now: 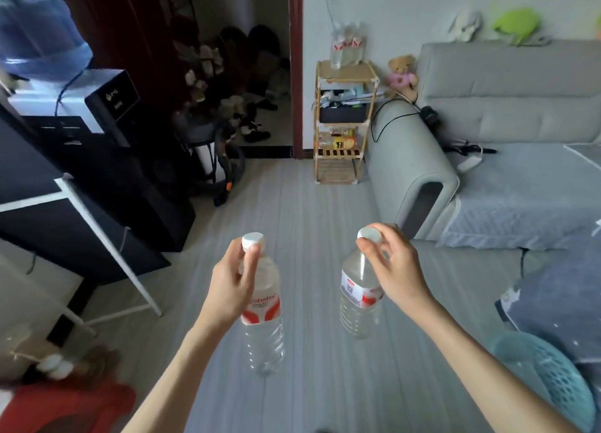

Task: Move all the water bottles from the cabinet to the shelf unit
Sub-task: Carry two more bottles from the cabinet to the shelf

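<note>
The grey sofa (507, 113) fills the right side of the room, and the dark cabinet (81, 185) stands along the left, with a water dispenser (74, 97) behind it. Between them, against the far wall and just beside the sofa's arm, stands the wooden shelf unit (344, 120), the goal of the task; on its top surface, toward the back edge, a cluster of water bottles (347, 47) already stands upright, while the tiers below hold a dark box and some packets. Bare floor (309, 198) lies between the person and the unit, so the step in hand looks like the carry: two bottles are in the air, well apart from the shelf unit and clear of the cabinet. The left hand (232, 286) has its thumb and fingers curled round the neck of the left bottle (261, 318), just under its white cap, and the bottle hangs upright over the floor. The right hand (395, 271) pinches the cap and neck of the right bottle (359, 299) between thumb and fingertips, and that bottle hangs slightly tilted. The next move, as I judge it, calls for walking across to the unit and lowering both bottles onto the free front part of its top surface, without knocking those already there. Both grips sit high on the bottles, so swinging is a risk in setting down.
</note>
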Action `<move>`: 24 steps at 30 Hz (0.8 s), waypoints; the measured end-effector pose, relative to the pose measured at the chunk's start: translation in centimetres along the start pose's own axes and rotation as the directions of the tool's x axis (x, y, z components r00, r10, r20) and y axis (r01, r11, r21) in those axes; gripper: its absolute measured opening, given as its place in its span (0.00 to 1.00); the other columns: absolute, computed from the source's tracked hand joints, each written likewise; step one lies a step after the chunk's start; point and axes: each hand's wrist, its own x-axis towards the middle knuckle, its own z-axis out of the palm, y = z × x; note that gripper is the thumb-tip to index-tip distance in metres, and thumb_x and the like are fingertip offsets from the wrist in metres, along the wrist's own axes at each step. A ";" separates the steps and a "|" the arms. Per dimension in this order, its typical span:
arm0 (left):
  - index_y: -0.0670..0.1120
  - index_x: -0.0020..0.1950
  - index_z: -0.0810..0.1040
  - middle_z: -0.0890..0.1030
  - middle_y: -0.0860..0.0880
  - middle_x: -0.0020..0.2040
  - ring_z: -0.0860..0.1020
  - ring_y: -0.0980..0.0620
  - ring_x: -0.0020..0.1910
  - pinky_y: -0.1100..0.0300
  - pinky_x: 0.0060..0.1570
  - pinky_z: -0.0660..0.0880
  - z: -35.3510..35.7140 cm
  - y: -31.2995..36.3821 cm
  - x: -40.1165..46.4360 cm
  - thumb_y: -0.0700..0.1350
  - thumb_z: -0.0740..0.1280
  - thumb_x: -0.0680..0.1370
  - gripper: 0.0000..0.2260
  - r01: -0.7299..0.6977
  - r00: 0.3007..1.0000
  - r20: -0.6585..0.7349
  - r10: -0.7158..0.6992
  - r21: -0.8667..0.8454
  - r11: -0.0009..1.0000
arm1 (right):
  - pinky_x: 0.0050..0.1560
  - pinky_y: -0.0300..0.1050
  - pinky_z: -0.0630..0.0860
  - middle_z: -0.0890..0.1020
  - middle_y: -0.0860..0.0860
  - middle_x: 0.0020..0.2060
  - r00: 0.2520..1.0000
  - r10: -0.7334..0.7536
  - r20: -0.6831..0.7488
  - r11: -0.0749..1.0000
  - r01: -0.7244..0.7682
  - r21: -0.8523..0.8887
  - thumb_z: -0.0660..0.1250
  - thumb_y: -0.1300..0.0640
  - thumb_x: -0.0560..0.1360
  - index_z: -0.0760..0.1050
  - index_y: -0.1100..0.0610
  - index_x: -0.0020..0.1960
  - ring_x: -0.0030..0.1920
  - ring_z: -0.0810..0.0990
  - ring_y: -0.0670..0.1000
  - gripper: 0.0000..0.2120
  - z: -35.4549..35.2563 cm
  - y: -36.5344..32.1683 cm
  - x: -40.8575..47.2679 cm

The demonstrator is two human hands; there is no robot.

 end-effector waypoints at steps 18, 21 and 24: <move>0.42 0.48 0.72 0.78 0.42 0.40 0.78 0.47 0.39 0.52 0.39 0.76 11.3 -3.6 43.5 0.57 0.56 0.75 0.18 0.002 0.998 0.062 0.001 -0.043 0.999 | 0.46 0.28 0.69 0.74 0.44 0.42 1.000 0.013 -0.017 0.996 -0.015 -0.089 0.61 0.42 0.69 0.74 0.59 0.48 0.44 0.74 0.38 0.21 6.9 13.6 40.5; 0.45 0.49 0.73 0.78 0.46 0.40 0.77 0.54 0.40 0.61 0.39 0.74 13.7 -3.4 49.9 0.57 0.56 0.75 0.17 -0.005 0.994 0.110 0.010 -0.048 0.999 | 0.47 0.27 0.69 0.75 0.41 0.43 0.999 0.026 -0.041 0.998 -0.028 -0.061 0.60 0.41 0.69 0.73 0.53 0.48 0.45 0.74 0.37 0.17 6.8 15.4 46.6; 0.46 0.48 0.73 0.78 0.48 0.39 0.77 0.54 0.38 0.62 0.38 0.74 16.5 -3.8 55.5 0.58 0.56 0.74 0.16 0.029 0.990 0.136 -0.023 -0.047 0.998 | 0.47 0.29 0.71 0.77 0.42 0.43 0.996 0.064 -0.063 0.997 -0.066 -0.032 0.61 0.40 0.69 0.72 0.51 0.49 0.46 0.76 0.40 0.16 6.8 18.0 52.1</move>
